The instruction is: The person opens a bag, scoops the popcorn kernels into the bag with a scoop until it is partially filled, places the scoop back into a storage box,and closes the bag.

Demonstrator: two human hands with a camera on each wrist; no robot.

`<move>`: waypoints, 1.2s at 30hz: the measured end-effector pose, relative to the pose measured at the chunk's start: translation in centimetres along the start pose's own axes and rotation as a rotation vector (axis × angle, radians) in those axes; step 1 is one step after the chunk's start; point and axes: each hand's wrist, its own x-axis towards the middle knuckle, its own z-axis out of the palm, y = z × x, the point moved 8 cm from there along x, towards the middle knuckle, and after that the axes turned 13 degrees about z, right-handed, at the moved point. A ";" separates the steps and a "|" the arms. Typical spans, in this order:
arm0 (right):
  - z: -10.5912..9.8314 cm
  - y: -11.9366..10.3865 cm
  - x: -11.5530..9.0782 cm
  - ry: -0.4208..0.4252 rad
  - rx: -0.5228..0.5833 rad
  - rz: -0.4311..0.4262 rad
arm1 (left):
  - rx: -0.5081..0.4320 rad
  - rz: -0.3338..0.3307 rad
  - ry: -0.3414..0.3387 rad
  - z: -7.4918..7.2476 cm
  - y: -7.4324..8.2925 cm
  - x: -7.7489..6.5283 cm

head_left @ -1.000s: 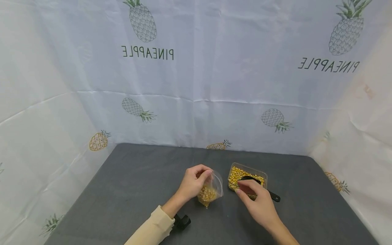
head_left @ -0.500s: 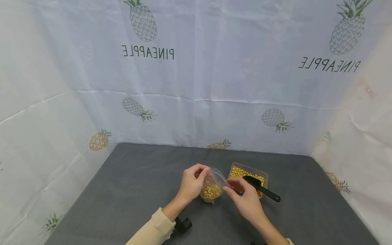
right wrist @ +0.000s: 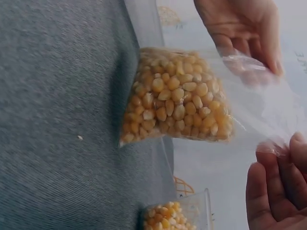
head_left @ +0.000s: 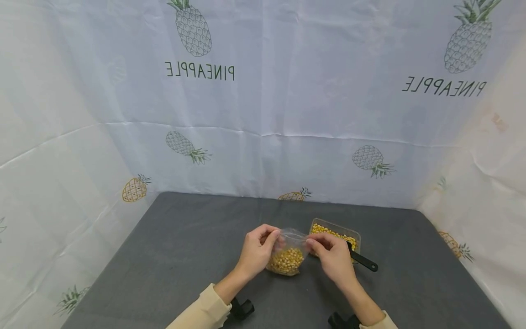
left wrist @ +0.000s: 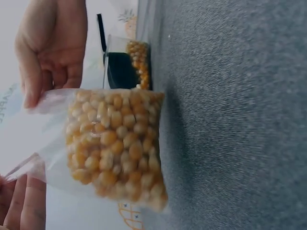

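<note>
A clear zip bag (head_left: 286,260), its lower part filled with corn kernels (left wrist: 120,139), hangs upright between both hands, low over the table. My left hand (head_left: 255,249) pinches one top corner between thumb and fingers. At the opposite top corner, my right hand (head_left: 332,256) pinches the plastic the same way. In the right wrist view the bag's bottom (right wrist: 130,103) is close to the table surface; whether it touches I cannot tell. Behind the right hand stands a clear plastic box (head_left: 357,237) of corn kernels, partly hidden, with a black scoop (head_left: 363,261) lying in it, handle over the rim.
The grey table (head_left: 197,237) ends at a white cloth backdrop (head_left: 263,164) printed with pineapples. A small pale crumb (right wrist: 80,137) lies on the table. Black wrist mounts (head_left: 242,310) show under the forearms.
My right hand has moved left from over the box to the bag's free top corner and pinched it. The bag has turned to face me, stretched between both hands. The scoop stays in the box.
</note>
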 end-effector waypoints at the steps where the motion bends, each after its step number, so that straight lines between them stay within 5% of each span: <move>1: -0.1 -0.1 0.1 -0.002 0.003 0.000 | 0.004 0.007 -0.003 0.0 0.1 -0.1; 8: -0.3 -0.2 0.5 -0.027 -0.015 0.028 | 0.019 0.035 -0.012 0.0 0.3 -0.3; 13: 0.0 -0.1 0.8 -0.063 -0.035 0.051 | 0.021 -0.003 -0.016 0.0 -0.3 -0.5; 24: 0.4 0.3 1.0 -0.114 -0.083 0.080 | -0.012 -0.112 -0.018 0.1 -5.1 -1.7; 36: 0.7 -0.4 0.4 -0.068 -0.179 0.034 | -0.016 -0.088 -0.043 0.2 -5.3 -1.9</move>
